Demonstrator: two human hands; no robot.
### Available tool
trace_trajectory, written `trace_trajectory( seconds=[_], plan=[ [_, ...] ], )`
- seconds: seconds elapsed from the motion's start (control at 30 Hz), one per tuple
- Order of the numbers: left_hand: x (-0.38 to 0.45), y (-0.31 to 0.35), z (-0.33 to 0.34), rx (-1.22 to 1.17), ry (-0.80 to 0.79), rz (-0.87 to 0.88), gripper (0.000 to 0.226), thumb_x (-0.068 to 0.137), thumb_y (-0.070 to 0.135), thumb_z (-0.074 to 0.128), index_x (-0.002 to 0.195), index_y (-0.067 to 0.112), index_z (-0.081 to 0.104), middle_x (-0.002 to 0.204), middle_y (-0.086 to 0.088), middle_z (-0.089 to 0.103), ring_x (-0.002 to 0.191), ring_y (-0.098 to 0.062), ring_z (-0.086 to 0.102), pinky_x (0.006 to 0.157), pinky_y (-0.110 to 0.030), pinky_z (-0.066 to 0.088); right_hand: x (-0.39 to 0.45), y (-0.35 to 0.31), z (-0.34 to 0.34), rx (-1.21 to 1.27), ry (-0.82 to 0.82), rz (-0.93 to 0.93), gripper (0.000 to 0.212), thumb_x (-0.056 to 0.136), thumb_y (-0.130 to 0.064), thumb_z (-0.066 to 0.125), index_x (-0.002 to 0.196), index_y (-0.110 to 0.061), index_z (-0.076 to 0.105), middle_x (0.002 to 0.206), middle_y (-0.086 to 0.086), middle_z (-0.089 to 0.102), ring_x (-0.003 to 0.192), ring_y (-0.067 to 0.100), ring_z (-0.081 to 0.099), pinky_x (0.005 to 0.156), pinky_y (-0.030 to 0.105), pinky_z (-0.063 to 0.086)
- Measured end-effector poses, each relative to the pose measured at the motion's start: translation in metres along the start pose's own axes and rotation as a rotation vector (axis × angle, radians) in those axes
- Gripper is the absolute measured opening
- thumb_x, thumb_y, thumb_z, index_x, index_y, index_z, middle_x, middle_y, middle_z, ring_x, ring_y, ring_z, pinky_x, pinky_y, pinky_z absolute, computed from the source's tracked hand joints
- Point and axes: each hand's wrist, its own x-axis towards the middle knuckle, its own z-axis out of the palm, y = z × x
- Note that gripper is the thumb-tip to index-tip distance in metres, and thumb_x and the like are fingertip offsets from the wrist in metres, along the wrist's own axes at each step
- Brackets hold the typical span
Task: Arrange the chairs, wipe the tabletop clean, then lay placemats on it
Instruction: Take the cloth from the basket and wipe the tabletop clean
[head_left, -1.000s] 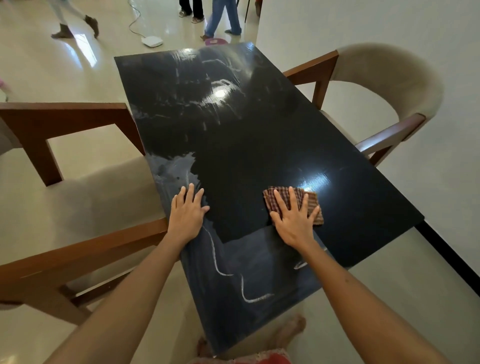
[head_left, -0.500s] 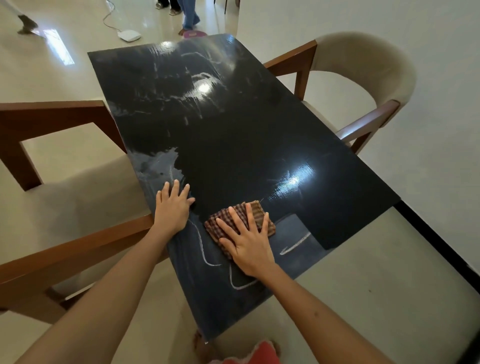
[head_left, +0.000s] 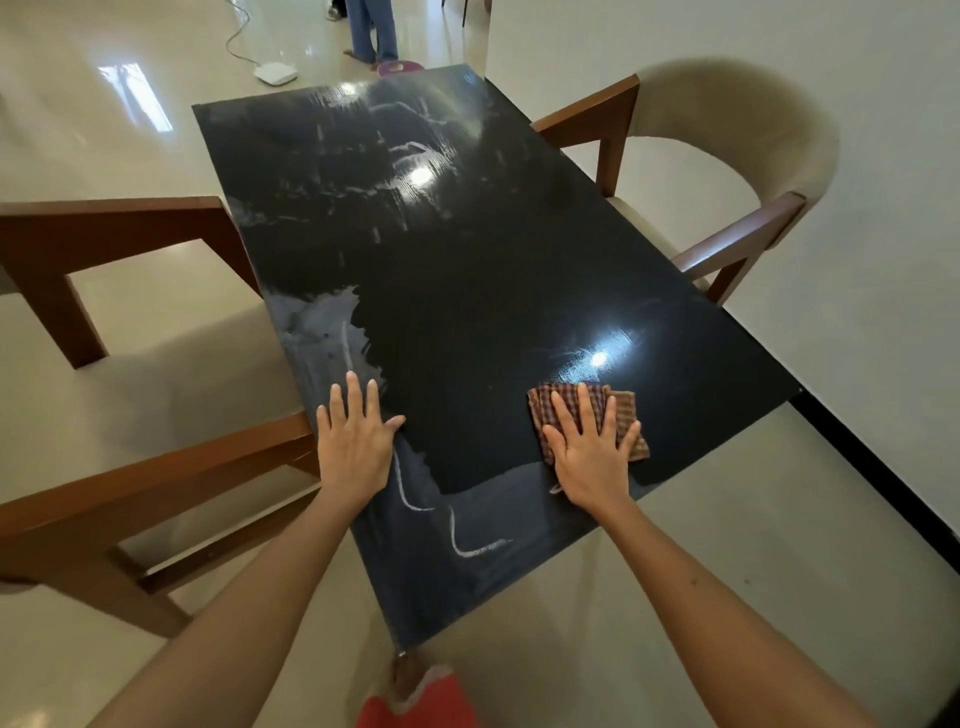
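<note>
A glossy black tabletop stretches away from me, with white chalky streaks and a dusty patch near its close end and left edge. My right hand presses flat, fingers spread, on a folded brown checked cloth near the table's right front. My left hand rests flat on the table's left edge. A wooden chair with a beige seat stands at the left side. A second chair with a curved beige back stands at the right side.
A white wall runs along the right, with a dark skirting strip at floor level. At the far end stand a person's legs and a white device with a cable on the shiny floor.
My right hand slid the cloth left toward the middle, then back to the right near the front corner. The left hand stayed on the left edge.
</note>
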Motion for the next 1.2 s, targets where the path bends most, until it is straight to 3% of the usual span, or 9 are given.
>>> trace_trajectory(
  seconds=[0.1, 0.23, 0.33, 0.47, 0.63, 0.77, 0.97, 1.03, 1.2],
  plan=[
    [-0.008, -0.003, 0.002, 0.040, -0.017, -0.004, 0.062, 0.099, 0.048, 0.028, 0.149, 0.011, 0.027, 0.155, -0.019, 0.022, 0.141, -0.040, 0.023, 0.109, -0.054, 0.029, -0.020, -0.019, 0.008, -0.006, -0.001, -0.130, 0.063, 0.091, -0.063, 0.001, 0.150, -0.046, 0.013, 0.163, -0.008, 0.002, 0.148, 0.037, -0.004, 0.112, 0.065, -0.009],
    [-0.015, 0.003, -0.002, 0.043, 0.008, -0.021, 0.060, 0.098, 0.047, 0.033, 0.145, 0.010, 0.037, 0.144, -0.019, 0.039, 0.133, -0.038, 0.032, 0.104, -0.051, 0.033, -0.068, -0.052, 0.028, -0.006, 0.047, -0.331, 0.051, 0.099, -0.058, 0.021, 0.148, -0.044, 0.026, 0.160, -0.005, 0.021, 0.146, 0.039, 0.015, 0.112, 0.066, 0.002],
    [-0.017, 0.012, -0.007, 0.040, 0.000, -0.038, 0.059, 0.097, 0.048, 0.036, 0.142, 0.009, 0.040, 0.130, -0.017, 0.045, 0.115, -0.035, 0.043, 0.092, -0.045, 0.039, -0.096, -0.060, 0.040, -0.015, 0.075, -0.437, 0.049, 0.101, -0.057, 0.020, 0.148, -0.045, 0.025, 0.160, -0.005, 0.022, 0.147, 0.037, 0.015, 0.113, 0.065, 0.008],
    [-0.019, 0.018, -0.010, 0.062, -0.035, -0.039, 0.062, 0.098, 0.050, 0.033, 0.145, 0.010, 0.034, 0.131, -0.017, 0.044, 0.114, -0.034, 0.044, 0.092, -0.043, 0.040, -0.091, -0.042, 0.035, -0.056, 0.093, -0.499, 0.049, 0.101, -0.057, 0.020, 0.147, -0.046, 0.028, 0.159, -0.005, 0.025, 0.147, 0.034, 0.016, 0.113, 0.064, 0.009],
    [-0.020, 0.025, -0.011, -0.053, -0.166, -0.080, 0.075, 0.095, 0.058, 0.034, 0.151, 0.011, 0.018, 0.150, -0.021, 0.024, 0.138, -0.039, 0.022, 0.111, -0.047, 0.027, -0.062, 0.011, 0.027, -0.039, 0.119, -0.256, 0.051, 0.098, -0.059, 0.018, 0.145, -0.045, 0.032, 0.158, -0.005, 0.027, 0.145, 0.035, 0.023, 0.113, 0.063, 0.006],
    [-0.018, 0.026, -0.016, -0.168, -0.229, -0.134, 0.079, 0.092, 0.060, 0.039, 0.152, 0.014, 0.015, 0.156, -0.019, 0.012, 0.143, -0.039, 0.010, 0.115, -0.049, 0.017, -0.040, 0.057, 0.016, -0.031, 0.091, -0.086, 0.060, 0.092, -0.062, 0.012, 0.147, -0.046, 0.027, 0.161, -0.008, 0.017, 0.148, 0.032, 0.012, 0.114, 0.064, 0.000],
    [-0.038, 0.014, -0.018, -0.336, -0.082, -0.208, 0.067, 0.097, 0.046, 0.043, 0.150, 0.011, 0.023, 0.156, -0.016, 0.018, 0.143, -0.036, 0.012, 0.116, -0.048, 0.016, -0.041, 0.063, 0.013, 0.003, 0.094, -0.015, 0.069, 0.088, -0.063, 0.000, 0.150, -0.043, 0.021, 0.162, -0.004, 0.012, 0.148, 0.036, 0.006, 0.115, 0.061, -0.003],
    [-0.049, 0.014, -0.019, -0.382, -0.012, -0.264, 0.062, 0.099, 0.041, 0.041, 0.146, 0.004, 0.028, 0.151, -0.021, 0.027, 0.140, -0.037, 0.021, 0.114, -0.046, 0.020, -0.052, 0.054, 0.017, 0.018, 0.112, -0.030, 0.065, 0.092, -0.061, 0.009, 0.149, -0.039, 0.028, 0.160, 0.001, 0.020, 0.145, 0.041, 0.013, 0.114, 0.064, 0.002],
    [-0.052, 0.013, -0.024, -0.371, -0.001, -0.139, 0.048, 0.103, 0.032, 0.034, 0.124, -0.008, 0.051, 0.130, -0.024, 0.052, 0.123, -0.038, 0.043, 0.107, -0.043, 0.026, -0.101, 0.009, 0.041, 0.031, 0.179, -0.235, 0.052, 0.097, -0.053, 0.027, 0.145, -0.037, 0.039, 0.156, 0.004, 0.031, 0.143, 0.043, 0.022, 0.113, 0.062, 0.008]
  ],
)
